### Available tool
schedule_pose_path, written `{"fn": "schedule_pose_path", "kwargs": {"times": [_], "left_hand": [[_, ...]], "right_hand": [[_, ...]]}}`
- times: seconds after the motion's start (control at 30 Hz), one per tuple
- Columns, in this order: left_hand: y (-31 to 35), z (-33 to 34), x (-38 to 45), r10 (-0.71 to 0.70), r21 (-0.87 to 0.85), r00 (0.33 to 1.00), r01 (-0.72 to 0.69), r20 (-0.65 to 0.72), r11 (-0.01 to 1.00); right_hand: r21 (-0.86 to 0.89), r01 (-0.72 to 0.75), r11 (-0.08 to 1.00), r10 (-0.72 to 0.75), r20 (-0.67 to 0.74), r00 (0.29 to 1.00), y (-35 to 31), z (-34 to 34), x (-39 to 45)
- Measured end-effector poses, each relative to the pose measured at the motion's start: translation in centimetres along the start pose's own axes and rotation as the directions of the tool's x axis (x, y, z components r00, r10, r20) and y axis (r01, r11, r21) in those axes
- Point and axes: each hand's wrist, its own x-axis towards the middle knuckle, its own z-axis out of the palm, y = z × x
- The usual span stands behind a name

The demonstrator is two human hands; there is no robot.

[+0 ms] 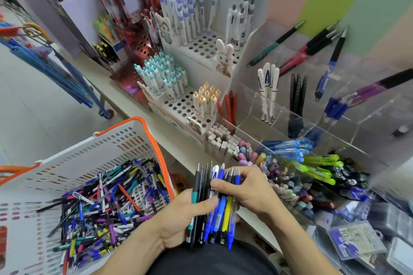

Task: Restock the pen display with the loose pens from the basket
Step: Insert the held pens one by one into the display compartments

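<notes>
My left hand (178,219) grips a bunch of pens (214,214), black, blue, teal and yellow, held upright just below the shelf edge. My right hand (243,187) curls its fingers round the upper part of the same bunch from the right. At the lower left stands a white basket with orange handles (93,143), filled with several loose pens (102,203). The pen display spreads across the shelf ahead: a white perforated stand (201,47) with upright pens and a clear acrylic compartment rack (312,96) holding black, red, blue and white pens.
A red perforated stand (138,44) is at the back left. Low bins (290,176) hold erasers, pastel pens, and green and blue pens. Small clear boxes (355,241) lie at the lower right. A blue cart frame (73,78) stands on the floor to the left.
</notes>
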Motion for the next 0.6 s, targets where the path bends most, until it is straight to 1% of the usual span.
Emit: {"fn": "schedule_pose_path", "kwargs": {"times": [0.07,0.1,0.2,0.33,0.43,0.53,0.6], "left_hand": [[-0.2,0.9,0.3,0.029,0.051,0.999,-0.027,-0.028,0.998],[-0.3,1.2,0.5,0.036,0.060,0.997,-0.032,-0.063,0.998],[-0.8,2.3,0.8,0.049,0.087,0.989,-0.037,-0.138,0.996],[-1.4,4.1,1.2,0.092,0.120,0.981,-0.071,-0.172,0.990],[-2.1,5.5,1.6,0.129,0.046,0.972,-0.122,-0.195,0.991],[-2.8,6.5,2.0,0.124,-0.070,0.963,-0.145,-0.240,0.987],[-3.3,6.7,2.0,0.108,-0.131,0.964,-0.143,-0.245,0.981]], "right_hand": [[-0.025,0.022,0.999,-0.023,-0.021,1.000,-0.2,-0.3,-0.5],[0.003,0.019,1.000,-0.019,-0.028,0.999,-0.2,-0.5,-0.8],[0.190,-0.010,0.982,0.013,-0.019,1.000,0.2,-1.5,-1.7],[0.233,-0.017,0.972,0.025,-0.029,0.999,0.9,-3.0,-2.7],[0.278,-0.005,0.961,0.026,-0.074,0.997,0.9,-4.2,-3.3],[0.320,0.085,0.944,-0.026,-0.185,0.982,0.4,-5.3,-3.8],[0.364,0.161,0.918,-0.059,-0.276,0.959,-0.2,-5.9,-4.4]]}}
